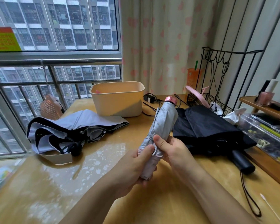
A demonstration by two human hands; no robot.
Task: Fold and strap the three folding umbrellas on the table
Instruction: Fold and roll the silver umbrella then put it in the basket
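From the head camera, the silver folding umbrella [164, 122] is held up off the table [160, 199], tilted away from the person, its pink cap [170, 100] pointing toward the cream storage bin [118, 98]. The left hand [132, 168] is wrapped round the handle end, thumb pressed on the gathered fabric. The right hand [173, 152] grips just above it, thumb on a thin dark band that may be the strap, though it's too blurred to be sure.

The rolled canopy looks tight only where the thumbs pin it. If either thumb lifts before the strap is fastened, I'd expect the pleats to spring loose and need rolling again.

The cap sits near the bin's rim and the power adapter [149, 98] with its cables, so a swing forward could knock them. The black umbrella [207, 130] lies slack just beside the right wrist, and its wrist cord [249, 196] loops near the right forearm, where a careless elbow could drag it toward the near edge. A cotton swab [270, 207] lies close by.

The grey-and-black umbrella [71, 128] sprawls unfolded to the left, beside the window railing [55, 62]. The open room is the glossy stretch between it and the hands, the safest place to set the silver one down.
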